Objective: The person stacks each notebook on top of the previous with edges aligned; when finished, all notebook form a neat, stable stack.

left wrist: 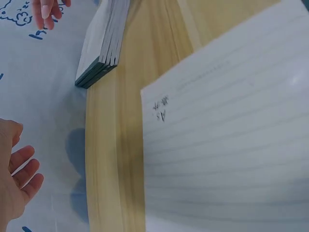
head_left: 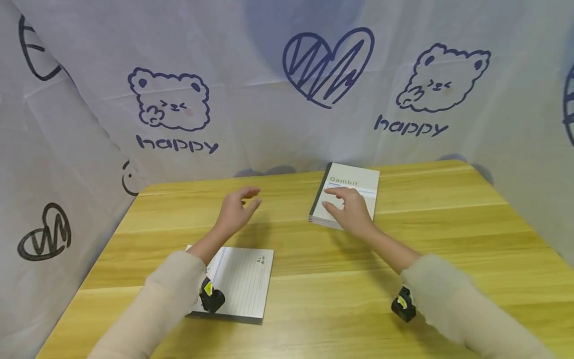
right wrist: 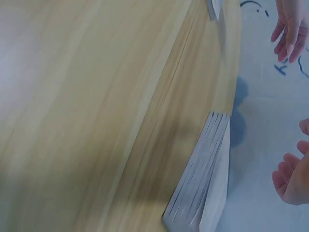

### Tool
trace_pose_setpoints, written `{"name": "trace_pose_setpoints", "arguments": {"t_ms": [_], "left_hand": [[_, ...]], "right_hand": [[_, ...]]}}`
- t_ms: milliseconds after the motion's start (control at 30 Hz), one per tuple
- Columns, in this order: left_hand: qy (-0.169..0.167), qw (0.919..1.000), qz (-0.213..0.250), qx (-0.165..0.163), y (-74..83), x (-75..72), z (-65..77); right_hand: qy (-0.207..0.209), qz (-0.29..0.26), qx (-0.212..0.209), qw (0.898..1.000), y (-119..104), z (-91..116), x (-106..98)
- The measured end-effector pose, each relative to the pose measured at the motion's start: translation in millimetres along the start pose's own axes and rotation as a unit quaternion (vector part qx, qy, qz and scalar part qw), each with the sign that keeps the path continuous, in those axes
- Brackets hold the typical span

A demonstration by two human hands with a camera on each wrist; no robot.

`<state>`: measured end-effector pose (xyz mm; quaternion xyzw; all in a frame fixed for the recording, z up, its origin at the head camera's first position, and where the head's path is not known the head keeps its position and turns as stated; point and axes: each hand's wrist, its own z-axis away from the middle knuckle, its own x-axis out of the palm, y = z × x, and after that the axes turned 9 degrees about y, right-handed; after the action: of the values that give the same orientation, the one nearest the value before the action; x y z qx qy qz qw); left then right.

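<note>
My left hand (head_left: 235, 212) hovers over the table, fingers and thumb apart, holding nothing. Below its wrist lies a lined notepad (head_left: 244, 281) with a dark spine edge, partly hidden by the sleeve. My right hand (head_left: 352, 214) overlaps a stack of pale notebooks (head_left: 354, 174) marked "Gambit", its fingers loosely curved and thumb spread. In the right wrist view this hand (right wrist: 294, 179) appears off to the side of the stack (right wrist: 203, 169), with nothing in its grasp. The left wrist view shows the left hand (left wrist: 17, 179) free as well, beyond the lined page (left wrist: 222, 140).
The wood-grain table (head_left: 305, 299) ends at the back against a white cloth (head_left: 251, 114) printed with bears and hearts. Black wrist cameras (head_left: 212, 296) sit at both sleeves. The "Gambit" stack lies near the back edge, the notepad nearer the front left.
</note>
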<state>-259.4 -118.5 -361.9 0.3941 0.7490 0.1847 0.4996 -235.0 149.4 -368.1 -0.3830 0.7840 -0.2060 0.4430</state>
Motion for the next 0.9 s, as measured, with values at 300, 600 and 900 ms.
{"name": "trace_pose_setpoints", "arguments": {"t_ms": [300, 600, 900], "left_hand": [[0.0, 0.9997, -0.026, 0.003, -20.2, -20.3, 22.7], [0.01, 0.999, -0.044, -0.008, -45.6, -39.8, 52.1], [0.007, 0.9965, -0.081, -0.022, -69.2, -49.6, 81.2]], "right_hand": [[-0.035, -0.029, -0.023, 0.999, -24.4, 1.1, 25.3], [-0.094, -0.057, 0.005, 0.994, -39.2, 7.9, 56.3], [-0.165, -0.034, -0.088, 0.982, -49.4, 29.1, 86.7]]}}
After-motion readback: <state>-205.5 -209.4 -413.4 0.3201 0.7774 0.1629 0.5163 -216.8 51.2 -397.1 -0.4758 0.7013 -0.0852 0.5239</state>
